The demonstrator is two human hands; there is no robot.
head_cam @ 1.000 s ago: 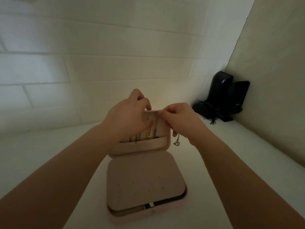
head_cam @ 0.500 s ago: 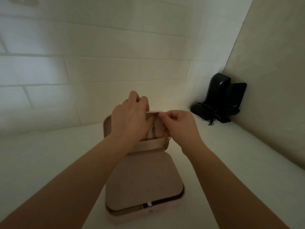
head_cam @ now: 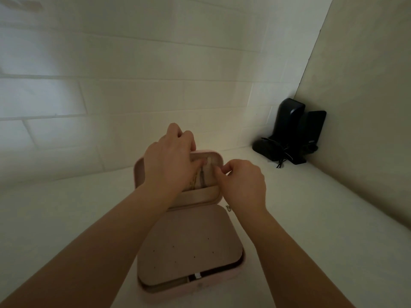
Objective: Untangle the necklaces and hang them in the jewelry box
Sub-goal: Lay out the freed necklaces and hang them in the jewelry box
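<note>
White counter [head_cam: 66, 218], open jewelry box [head_cam: 189, 247], both hands at necklaces [head_cam: 201, 176]

No legible text, perhaps for dimness.

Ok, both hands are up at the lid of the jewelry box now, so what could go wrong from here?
1. The pendant dangles outside the jewelry box beside the hinge, below the right hand; it could snag there or get pinched if the lid tips.
2. The left hand is working right over the chains already hanging in the lid; it may knock them together and tangle them again.
3. The light is dim, so a missed hook is easy to overlook.
</note>
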